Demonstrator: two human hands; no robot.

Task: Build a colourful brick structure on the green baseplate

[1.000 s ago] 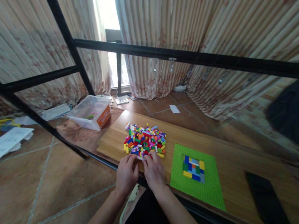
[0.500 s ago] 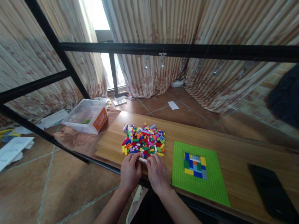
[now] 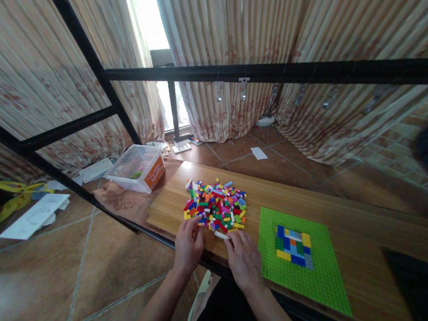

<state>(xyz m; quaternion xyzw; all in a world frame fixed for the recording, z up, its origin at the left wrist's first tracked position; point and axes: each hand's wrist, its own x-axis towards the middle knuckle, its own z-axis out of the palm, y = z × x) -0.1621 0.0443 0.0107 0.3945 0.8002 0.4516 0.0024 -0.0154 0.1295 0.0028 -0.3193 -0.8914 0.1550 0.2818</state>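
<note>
A loose pile of small coloured building bricks [image 3: 214,204] lies on the wooden table. At its front edge is my left hand [image 3: 189,242], with thumb and forefinger apart and nothing seen between them. My right hand [image 3: 244,259] pinches one end of a long white brick [image 3: 221,235], whose other end points left toward my left hand. To the right lies a green studded baseplate [image 3: 324,276]. A square of blue, yellow, green, grey and other bricks [image 3: 294,246] is fixed near its middle.
A clear plastic box [image 3: 130,169] with an orange label stands beyond the table's left end. A dark flat device [image 3: 412,286] lies at the right. Black metal bars [image 3: 278,72] run across in front of the curtains [image 3: 229,23]. Papers [image 3: 33,214] lie on the tiled floor.
My hands have moved apart, and my left hand has let go of the white brick, which stays in my right hand. The whole view has shifted, so things appear farther right.
</note>
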